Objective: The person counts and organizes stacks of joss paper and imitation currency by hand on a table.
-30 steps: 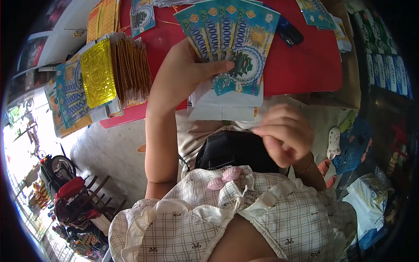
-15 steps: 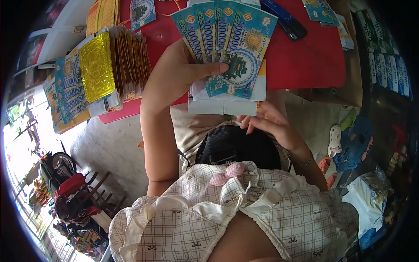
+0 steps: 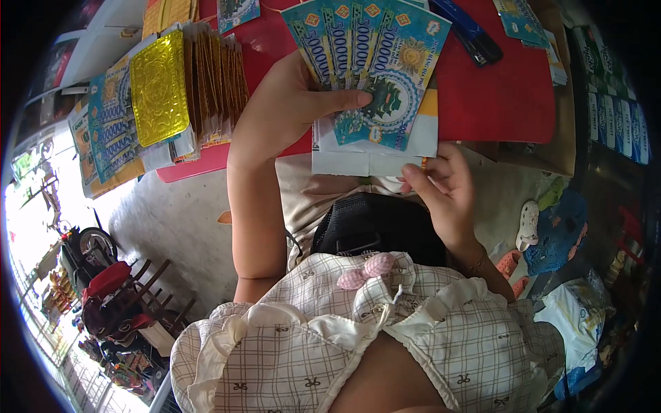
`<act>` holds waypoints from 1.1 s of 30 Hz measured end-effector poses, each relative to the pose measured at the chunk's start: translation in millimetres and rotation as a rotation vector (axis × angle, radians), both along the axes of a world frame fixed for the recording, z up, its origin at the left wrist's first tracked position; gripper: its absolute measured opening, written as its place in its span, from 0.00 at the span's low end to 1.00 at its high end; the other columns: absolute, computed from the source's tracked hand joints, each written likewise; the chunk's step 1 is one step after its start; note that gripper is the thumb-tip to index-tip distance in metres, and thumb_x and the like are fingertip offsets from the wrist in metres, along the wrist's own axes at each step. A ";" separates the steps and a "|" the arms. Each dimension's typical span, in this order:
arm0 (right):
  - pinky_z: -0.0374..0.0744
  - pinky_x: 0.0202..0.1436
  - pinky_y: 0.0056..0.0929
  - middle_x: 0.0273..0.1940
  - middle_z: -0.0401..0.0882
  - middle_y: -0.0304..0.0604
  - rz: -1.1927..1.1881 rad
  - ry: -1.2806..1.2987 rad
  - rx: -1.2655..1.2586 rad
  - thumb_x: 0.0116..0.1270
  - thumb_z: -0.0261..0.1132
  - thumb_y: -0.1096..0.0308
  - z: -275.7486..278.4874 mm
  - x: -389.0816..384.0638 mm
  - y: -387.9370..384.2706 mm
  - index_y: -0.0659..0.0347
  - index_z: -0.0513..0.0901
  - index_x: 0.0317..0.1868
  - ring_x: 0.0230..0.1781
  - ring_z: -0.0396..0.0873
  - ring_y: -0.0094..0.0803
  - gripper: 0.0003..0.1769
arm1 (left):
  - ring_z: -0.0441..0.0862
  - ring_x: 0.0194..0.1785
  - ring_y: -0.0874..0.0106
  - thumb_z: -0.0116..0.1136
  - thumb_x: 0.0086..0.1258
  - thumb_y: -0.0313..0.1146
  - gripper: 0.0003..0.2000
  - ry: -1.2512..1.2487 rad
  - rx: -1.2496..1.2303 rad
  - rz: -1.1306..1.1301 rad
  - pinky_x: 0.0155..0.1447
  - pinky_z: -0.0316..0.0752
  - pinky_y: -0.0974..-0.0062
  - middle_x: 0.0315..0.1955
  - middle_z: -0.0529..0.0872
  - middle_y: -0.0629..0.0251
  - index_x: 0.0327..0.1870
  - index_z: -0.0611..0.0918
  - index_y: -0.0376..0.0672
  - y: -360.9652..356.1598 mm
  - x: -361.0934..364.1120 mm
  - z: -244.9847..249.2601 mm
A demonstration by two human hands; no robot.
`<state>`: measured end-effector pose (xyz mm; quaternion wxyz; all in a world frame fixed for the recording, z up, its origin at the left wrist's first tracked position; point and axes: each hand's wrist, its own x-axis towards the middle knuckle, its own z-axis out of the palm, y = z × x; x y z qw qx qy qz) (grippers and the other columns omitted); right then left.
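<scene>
Since half a second ago, my right hand (image 3: 451, 189) has come up from below the folded white paper sheets (image 3: 341, 164) to their lower right corner, while my left hand (image 3: 292, 110) keeps its grip. Largest in what I get through the head camera is the glossy red desk (image 3: 502, 103), with a brown cardboard box (image 3: 566, 127) at its right side. Near the desk's left end I see a thick row of brown-and-gold paper packets (image 3: 217, 89) with pale edges. Over the desk's near edge is the fan of blue-and-teal printed paper notes (image 3: 396, 103), spread upward. My left fingers are clamped on it, thumb across the front of the notes, and the white sheets show beneath and behind the fan. Left of the packets stands a shiny yellow-gold embossed rectangle (image 3: 160, 86), and beside that, more overlapping blue printed notes (image 3: 113, 131). Just right of the fan's top lies a long, narrow dark blue object (image 3: 475, 41). Smallest to judge is the right grip: those fingers are curled, the thumb beside the sheets' corner, and I cannot tell whether they pinch it.
</scene>
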<state>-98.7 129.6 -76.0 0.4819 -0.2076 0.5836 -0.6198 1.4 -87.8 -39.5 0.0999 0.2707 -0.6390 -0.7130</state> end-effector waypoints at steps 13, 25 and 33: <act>0.73 0.35 0.18 0.31 0.78 0.41 -0.085 0.218 -0.079 0.71 0.58 0.75 1.9 1.1 -2.2 0.67 0.58 0.67 0.28 0.75 0.20 0.28 | 0.79 0.31 0.83 0.69 0.59 0.26 0.11 -0.026 -0.038 -0.022 0.33 0.72 0.85 0.34 0.87 0.68 0.42 0.81 0.36 -2.6 3.0 0.4; 0.76 0.36 0.18 0.34 0.79 0.42 -0.099 0.184 -0.106 0.69 0.60 0.76 -1.2 0.4 -2.4 0.70 0.61 0.66 0.31 0.75 0.19 0.27 | 0.82 0.36 0.79 0.68 0.59 0.23 0.14 0.072 0.030 0.058 0.40 0.77 0.81 0.38 0.87 0.65 0.46 0.80 0.34 4.4 1.3 -2.9; 0.76 0.36 0.18 0.34 0.79 0.42 -0.077 0.186 -0.092 0.69 0.60 0.76 -1.6 -2.0 -0.8 0.69 0.61 0.65 0.31 0.75 0.19 0.27 | 0.84 0.39 0.78 0.69 0.58 0.25 0.15 0.023 0.103 0.109 0.43 0.78 0.81 0.38 0.88 0.63 0.46 0.82 0.35 16.8 4.4 2.0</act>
